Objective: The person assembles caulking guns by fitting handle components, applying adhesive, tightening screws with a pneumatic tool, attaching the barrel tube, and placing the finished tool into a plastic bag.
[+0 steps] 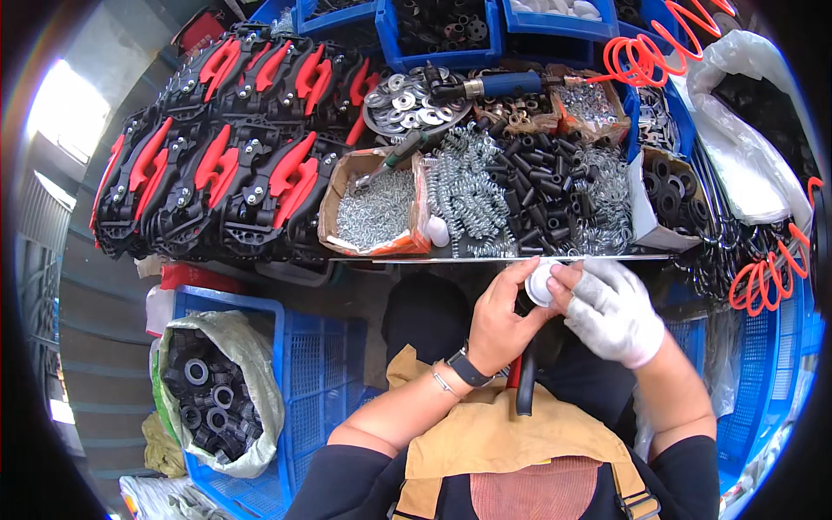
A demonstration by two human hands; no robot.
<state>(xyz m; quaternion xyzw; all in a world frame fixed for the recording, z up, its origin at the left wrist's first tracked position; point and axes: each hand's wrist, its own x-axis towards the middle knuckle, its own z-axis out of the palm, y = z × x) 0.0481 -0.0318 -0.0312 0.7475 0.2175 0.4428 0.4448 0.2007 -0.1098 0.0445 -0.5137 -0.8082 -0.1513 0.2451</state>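
Observation:
At the front edge of the bench, my bare left hand (503,310) is closed around a white round cap (541,284), its thumb and fingers at the rim. Pinching the cap's right side is my right hand (614,312), in a pale work glove with bare fingertips. A dark piece shows just under the cap, mostly hidden by my left fingers. Below my hands, a black handle (526,386) and a red one (514,373) stick out over my tan apron (520,433); I cannot tell whether they join what I hold.
Black-and-red assemblies (208,165) are stacked at left. Along the bench lie a box of small springs (373,212), longer springs (468,186), black sleeves (542,186) and a blue air tool (511,84) on a red coiled hose (641,56). A sack of black rings (212,390) stands lower left.

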